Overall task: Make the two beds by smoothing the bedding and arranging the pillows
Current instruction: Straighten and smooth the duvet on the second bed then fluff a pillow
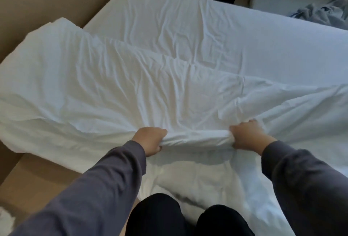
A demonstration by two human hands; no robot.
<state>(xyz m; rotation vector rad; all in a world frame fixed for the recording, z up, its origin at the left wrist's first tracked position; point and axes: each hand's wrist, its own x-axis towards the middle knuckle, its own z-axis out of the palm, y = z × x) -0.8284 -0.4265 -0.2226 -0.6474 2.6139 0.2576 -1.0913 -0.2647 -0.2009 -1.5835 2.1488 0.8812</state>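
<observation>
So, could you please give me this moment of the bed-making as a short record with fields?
left hand: grips the duvet at its near edge
right hand: grips the same edge
duvet: white, creased, bunched between the hands
sheet: wrinkled, bare at the far end
grey garment: far right, beyond the sheet
stage: smoothing not yet done

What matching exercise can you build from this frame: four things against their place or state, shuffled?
1 duvet
2 sheet
3 grey garment
4 left hand

a crumpled at far right
b grips the duvet's near edge
c bare and wrinkled at the bed's far end
d rumpled over the near half

Pairs: 1-d, 2-c, 3-a, 4-b
</observation>
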